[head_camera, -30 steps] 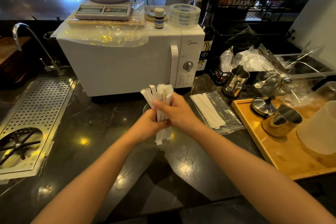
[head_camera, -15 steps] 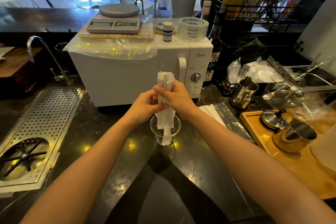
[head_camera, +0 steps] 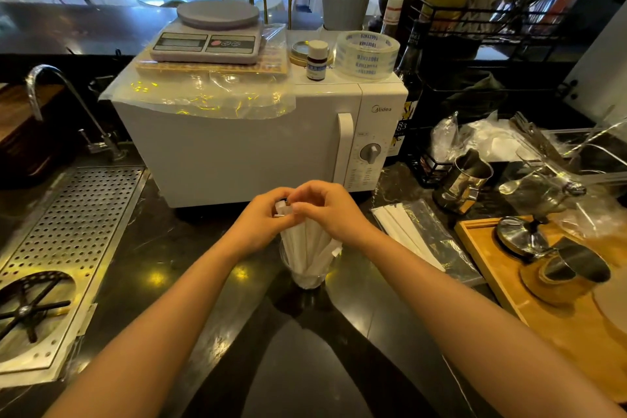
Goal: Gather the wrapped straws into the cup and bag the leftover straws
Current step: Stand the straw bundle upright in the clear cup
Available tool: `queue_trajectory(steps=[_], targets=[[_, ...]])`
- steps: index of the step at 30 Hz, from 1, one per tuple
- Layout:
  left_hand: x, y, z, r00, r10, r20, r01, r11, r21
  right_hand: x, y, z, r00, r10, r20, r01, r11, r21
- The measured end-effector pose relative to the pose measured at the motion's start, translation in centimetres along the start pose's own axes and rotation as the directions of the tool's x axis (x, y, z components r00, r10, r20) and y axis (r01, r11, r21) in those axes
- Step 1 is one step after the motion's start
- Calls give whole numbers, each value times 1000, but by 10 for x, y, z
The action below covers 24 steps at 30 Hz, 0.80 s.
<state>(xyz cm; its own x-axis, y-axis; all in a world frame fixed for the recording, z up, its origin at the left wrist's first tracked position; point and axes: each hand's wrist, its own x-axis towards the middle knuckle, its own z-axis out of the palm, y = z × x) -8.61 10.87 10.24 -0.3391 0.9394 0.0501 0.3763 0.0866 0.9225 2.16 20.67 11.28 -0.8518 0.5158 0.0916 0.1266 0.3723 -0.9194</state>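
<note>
Already bundled in clear glass cup (head_camera: pixel 307 273): white paper-wrapped straws (head_camera: pixel 305 248), tops clenched by left hand (head_camera: pixel 259 219) and right hand (head_camera: pixel 327 205); still unbagged on dark counter (head_camera: pixel 190 248): leftover white straws (head_camera: pixel 403 231) atop clear plastic bag (head_camera: pixel 437 241).

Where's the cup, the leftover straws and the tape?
cup (head_camera: pixel 307 276), head view, clear lower wall.
leftover straws (head_camera: pixel 405 236), head view, middle of the flat pile.
tape (head_camera: pixel 368 56), head view, roll's front side.

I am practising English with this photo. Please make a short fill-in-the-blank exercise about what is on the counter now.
1. Both hands, the left hand and the right hand, hold a bundle of wrapped straws that stands in a clear ____.
2. More straws lie on a plastic bag to the ____ of the cup.
3. A kitchen scale sits on top of the white ____.

Missing words: cup; right; microwave
</note>
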Motion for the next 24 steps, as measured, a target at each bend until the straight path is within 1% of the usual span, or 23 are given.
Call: queue_trajectory(steps=[2,4,8,10,12,14,17,19,22,24], targets=[[1,-2,0,1000,5,7,-5,999,38,0,1,0,999,-38,39,44,983,-177],[1,-5,2,1000,8,-22,-5,993,117,-2,1,0,992,-84,98,112,939,-325],[1,-12,6,991,50,-124,-13,961,278,-5,-1,0,970,-123,211,212,855,-474],[0,-15,8,989,81,-125,-35,943,332,-6,-1,0,957,-144,252,269,771,-577],[0,-18,9,988,86,-127,-36,936,351,-8,0,0,942,-181,282,328,676,-660],[-2,-22,10,988,79,-130,-26,929,370,-8,1,0,934,-198,298,354,634,-688],[-5,-24,13,985,81,-152,-17,923,383,-9,1,-1,934,-186,305,350,650,-675],[-7,-25,14,979,102,-177,-17,904,427,-9,1,-2,937,-168,308,340,654,-676],[-8,-28,13,982,95,-165,12,836,548,-8,5,-4,952,-91,291,275,668,-691],[-7,-30,13,988,65,-141,31,810,586,-7,10,-7,959,-24,282,228,655,-720]])
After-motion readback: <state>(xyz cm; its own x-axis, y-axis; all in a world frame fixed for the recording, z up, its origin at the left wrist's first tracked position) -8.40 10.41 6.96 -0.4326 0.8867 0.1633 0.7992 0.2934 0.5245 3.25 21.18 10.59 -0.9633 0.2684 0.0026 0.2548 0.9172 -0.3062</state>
